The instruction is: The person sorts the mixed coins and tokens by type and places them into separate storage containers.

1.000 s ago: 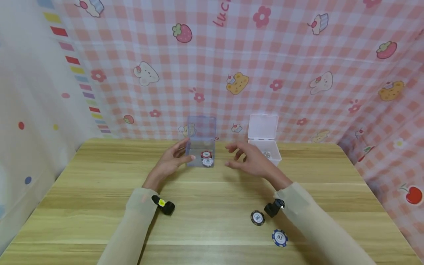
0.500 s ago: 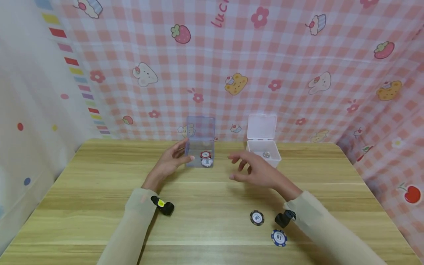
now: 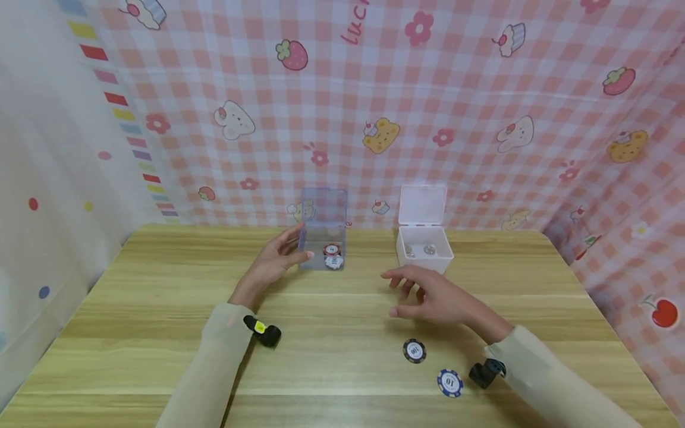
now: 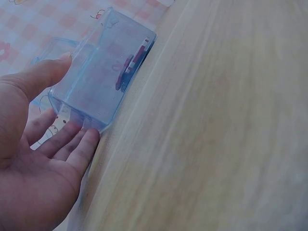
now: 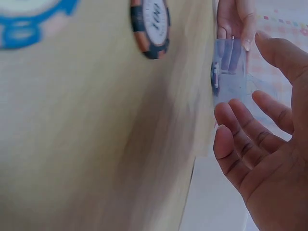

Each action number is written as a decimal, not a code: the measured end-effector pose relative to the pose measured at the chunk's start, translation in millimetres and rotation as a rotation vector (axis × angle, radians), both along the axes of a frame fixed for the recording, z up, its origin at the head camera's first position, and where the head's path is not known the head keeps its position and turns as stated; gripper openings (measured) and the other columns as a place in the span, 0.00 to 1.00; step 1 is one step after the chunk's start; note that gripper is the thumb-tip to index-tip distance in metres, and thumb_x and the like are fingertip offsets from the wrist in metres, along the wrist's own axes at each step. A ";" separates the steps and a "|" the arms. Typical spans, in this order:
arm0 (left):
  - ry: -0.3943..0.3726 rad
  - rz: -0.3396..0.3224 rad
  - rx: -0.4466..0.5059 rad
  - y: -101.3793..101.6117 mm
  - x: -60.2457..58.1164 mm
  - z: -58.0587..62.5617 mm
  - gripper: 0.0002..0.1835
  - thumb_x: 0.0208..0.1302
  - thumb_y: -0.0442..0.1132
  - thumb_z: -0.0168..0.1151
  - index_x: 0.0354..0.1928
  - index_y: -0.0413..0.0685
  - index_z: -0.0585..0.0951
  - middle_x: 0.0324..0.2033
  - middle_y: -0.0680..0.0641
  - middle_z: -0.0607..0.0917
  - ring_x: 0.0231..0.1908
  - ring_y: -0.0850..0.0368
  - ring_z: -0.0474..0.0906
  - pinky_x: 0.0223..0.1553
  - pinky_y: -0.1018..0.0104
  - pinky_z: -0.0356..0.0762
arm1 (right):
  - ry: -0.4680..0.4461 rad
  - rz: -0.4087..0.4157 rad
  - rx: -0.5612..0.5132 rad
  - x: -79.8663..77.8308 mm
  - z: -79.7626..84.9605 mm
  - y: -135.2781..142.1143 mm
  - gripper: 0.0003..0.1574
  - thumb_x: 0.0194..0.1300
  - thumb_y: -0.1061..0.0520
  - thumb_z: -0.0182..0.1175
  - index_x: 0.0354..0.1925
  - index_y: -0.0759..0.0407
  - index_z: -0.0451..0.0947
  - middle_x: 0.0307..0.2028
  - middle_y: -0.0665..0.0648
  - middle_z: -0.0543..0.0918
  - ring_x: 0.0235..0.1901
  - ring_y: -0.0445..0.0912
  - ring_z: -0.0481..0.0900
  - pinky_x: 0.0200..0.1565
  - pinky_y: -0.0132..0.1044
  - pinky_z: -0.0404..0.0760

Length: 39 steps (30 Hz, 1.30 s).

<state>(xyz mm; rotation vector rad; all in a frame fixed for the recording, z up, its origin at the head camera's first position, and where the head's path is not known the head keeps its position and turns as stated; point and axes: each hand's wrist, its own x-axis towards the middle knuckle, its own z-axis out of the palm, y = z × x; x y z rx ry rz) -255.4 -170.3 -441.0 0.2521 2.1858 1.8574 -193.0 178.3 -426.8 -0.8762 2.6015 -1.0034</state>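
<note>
My left hand (image 3: 272,261) holds the left side of a clear bluish plastic box (image 4: 91,86), thumb at its front rim and fingers against its side wall. The box's lid (image 3: 324,207) stands raised. Inside lie a red poker chip (image 3: 332,250) and a white poker chip (image 3: 334,262). My right hand (image 3: 433,295), holding nothing, hovers over the table with fingers loosely bent. Closest to it on the tabletop is a black poker chip (image 3: 414,351) marked 100. Beyond that chip, towards me, lies a blue poker chip (image 3: 450,383) marked 10.
A white plastic box (image 3: 440,264) stands at the back right, its lid (image 3: 422,205) up, with small silvery coin-like discs (image 3: 430,249) inside. Wrist cameras sit on both sleeves. A pink checked cloth (image 3: 342,119) hangs behind the wooden table (image 3: 299,368).
My right hand has drawn back towards me and to the right, away from the clear box, uncovering more of the white box. The left hand stays in place at the clear box.
</note>
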 end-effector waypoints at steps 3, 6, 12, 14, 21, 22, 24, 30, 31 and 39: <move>0.005 -0.002 0.002 -0.6 -1.2 0.1 0.43 0.58 0.39 0.66 0.72 0.57 0.55 0.71 0.45 0.56 0.71 0.47 0.51 0.69 0.51 0.56 | -0.020 0.013 -0.005 3.3 -0.7 6.6 0.39 0.52 0.42 0.70 0.61 0.37 0.67 0.47 0.50 0.77 0.42 0.46 0.76 0.38 0.42 0.80; 0.016 -0.006 -0.003 -0.8 -2.4 0.9 0.43 0.58 0.39 0.66 0.72 0.56 0.55 0.72 0.45 0.56 0.71 0.47 0.51 0.69 0.51 0.56 | -0.042 0.024 0.011 6.5 -1.1 13.3 0.40 0.51 0.43 0.71 0.62 0.41 0.68 0.46 0.49 0.78 0.42 0.46 0.75 0.38 0.40 0.80; 0.036 -0.011 -0.017 -0.7 -4.8 1.7 0.42 0.59 0.40 0.66 0.72 0.55 0.55 0.72 0.46 0.55 0.71 0.46 0.51 0.69 0.51 0.56 | -0.075 0.065 0.033 15.9 -6.2 24.6 0.41 0.50 0.44 0.71 0.62 0.43 0.68 0.46 0.47 0.77 0.40 0.46 0.75 0.37 0.36 0.81; 0.037 -0.011 -0.012 -1.9 -8.0 -2.7 0.43 0.58 0.40 0.66 0.72 0.56 0.55 0.72 0.46 0.55 0.71 0.47 0.51 0.69 0.51 0.55 | -0.075 0.081 0.046 19.1 -7.6 27.1 0.41 0.50 0.43 0.71 0.61 0.42 0.69 0.46 0.46 0.78 0.40 0.45 0.75 0.37 0.36 0.81; 0.044 0.010 -0.012 -4.4 -16.9 -19.1 0.44 0.56 0.46 0.68 0.72 0.62 0.56 0.71 0.50 0.57 0.70 0.50 0.52 0.70 0.52 0.55 | -0.078 0.118 0.087 28.3 -10.5 33.0 0.37 0.47 0.41 0.72 0.57 0.38 0.73 0.42 0.45 0.76 0.37 0.44 0.71 0.33 0.33 0.77; 0.046 0.014 -0.009 -4.2 -16.9 -20.1 0.44 0.55 0.46 0.68 0.71 0.63 0.56 0.71 0.50 0.58 0.70 0.51 0.53 0.69 0.52 0.56 | -0.080 0.122 0.091 29.3 -11.6 33.5 0.37 0.47 0.41 0.72 0.57 0.37 0.73 0.42 0.44 0.76 0.38 0.44 0.71 0.34 0.32 0.77; 0.045 0.017 -0.005 -3.8 -16.1 -21.1 0.44 0.54 0.47 0.69 0.71 0.63 0.56 0.71 0.50 0.58 0.70 0.51 0.53 0.69 0.52 0.56 | -0.086 0.139 0.088 30.7 -14.0 34.4 0.36 0.46 0.41 0.73 0.55 0.36 0.74 0.45 0.43 0.75 0.40 0.43 0.71 0.38 0.32 0.76; 0.043 0.020 -0.023 -3.4 -13.1 -22.6 0.44 0.54 0.48 0.69 0.71 0.64 0.57 0.71 0.51 0.59 0.70 0.50 0.54 0.69 0.52 0.57 | -0.085 0.196 0.039 33.4 -23.5 37.2 0.32 0.44 0.43 0.74 0.51 0.36 0.78 0.49 0.43 0.72 0.48 0.40 0.69 0.52 0.31 0.71; 0.046 0.019 -0.025 -3.5 -13.0 -23.0 0.44 0.54 0.48 0.69 0.71 0.64 0.57 0.71 0.51 0.59 0.70 0.50 0.54 0.69 0.52 0.57 | -0.082 0.203 0.026 33.7 -24.9 37.7 0.31 0.44 0.44 0.74 0.50 0.37 0.78 0.49 0.44 0.72 0.49 0.40 0.69 0.53 0.31 0.70; 0.053 0.016 -0.023 -4.0 -13.2 -27.1 0.45 0.53 0.49 0.69 0.71 0.64 0.57 0.71 0.50 0.58 0.70 0.50 0.54 0.68 0.53 0.58 | -0.073 0.195 0.024 36.5 -30.2 39.6 0.22 0.46 0.44 0.73 0.43 0.34 0.81 0.50 0.46 0.70 0.51 0.40 0.68 0.56 0.29 0.69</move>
